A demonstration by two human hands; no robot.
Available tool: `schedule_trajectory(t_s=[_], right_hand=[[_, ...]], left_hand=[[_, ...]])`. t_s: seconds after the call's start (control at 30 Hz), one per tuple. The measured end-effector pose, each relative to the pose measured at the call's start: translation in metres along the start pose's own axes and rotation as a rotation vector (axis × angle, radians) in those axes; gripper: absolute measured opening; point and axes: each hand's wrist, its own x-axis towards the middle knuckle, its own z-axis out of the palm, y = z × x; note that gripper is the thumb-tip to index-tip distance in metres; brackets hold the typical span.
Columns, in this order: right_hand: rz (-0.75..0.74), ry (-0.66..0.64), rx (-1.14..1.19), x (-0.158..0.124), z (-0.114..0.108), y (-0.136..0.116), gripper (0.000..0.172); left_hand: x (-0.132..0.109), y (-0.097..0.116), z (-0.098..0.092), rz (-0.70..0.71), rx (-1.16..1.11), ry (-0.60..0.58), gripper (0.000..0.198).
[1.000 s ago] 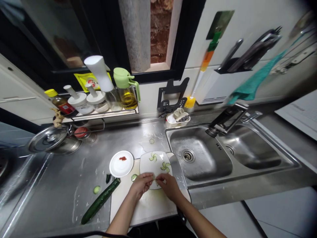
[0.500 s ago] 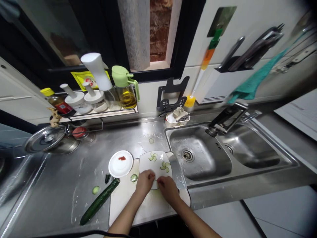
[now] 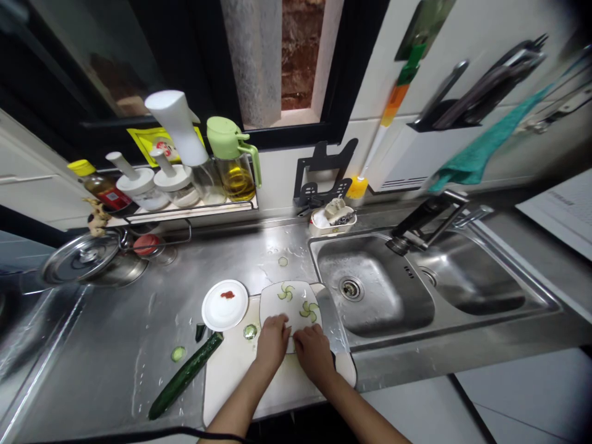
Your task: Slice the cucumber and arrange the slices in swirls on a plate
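Both hands are over the near part of a squarish white plate (image 3: 272, 302), which rests on a white cutting board (image 3: 231, 382). My left hand (image 3: 272, 338) is closed, fingertips curled together at the plate. Close beside it, my right hand (image 3: 314, 350) is closed too, its fingers bent down at the plate's near right. Anything small in either hand is hidden. Two pinwheels of thin cucumber slices, one at the back (image 3: 285, 292) and one at the right (image 3: 309, 311), lie on the plate. Left of my left hand is a cucumber piece (image 3: 250, 332) on the board.
A cut cucumber (image 3: 185, 377) lies across the board's left edge, near a cucumber end (image 3: 178, 353). A round white plate (image 3: 225, 306) holds a dab of red. A knife blade (image 3: 333, 314) shows right of the square plate, beside the sink (image 3: 374, 290). Seasoning jars (image 3: 176, 185) stand behind.
My left hand has shifted slightly away from me, its fingers turning over the plate. My right hand's fingers have tilted slightly, staying in nearly the same place. The cucumber pinwheels are unchanged.
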Motion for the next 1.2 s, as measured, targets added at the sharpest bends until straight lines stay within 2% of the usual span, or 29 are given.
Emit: schedule_trajectory(t_s=[0.2, 0.37, 0.83, 0.97, 1.2], right_hand=[[-0.022, 0.011, -0.017, -0.001, 0.0, 0.001, 0.02], [-0.026, 0.005, -0.015, -0.002, 0.0, 0.001, 0.021], [-0.029, -0.039, -0.004, -0.001, -0.002, 0.001, 0.019], [-0.028, -0.031, 0.009, -0.002, -0.002, 0.001, 0.019], [-0.042, -0.021, 0.003, -0.003, -0.003, 0.002, 0.02]], left_hand=[[-0.003, -0.002, 0.0, 0.076, 0.077, 0.034, 0.011], [-0.003, -0.002, 0.0, 0.072, 0.128, 0.098, 0.008], [-0.001, 0.002, 0.0, 0.039, 0.179, 0.069, 0.017], [-0.003, 0.004, -0.003, 0.047, 0.173, 0.092, 0.018], [-0.012, 0.002, -0.008, 0.151, 0.148, 0.055, 0.02]])
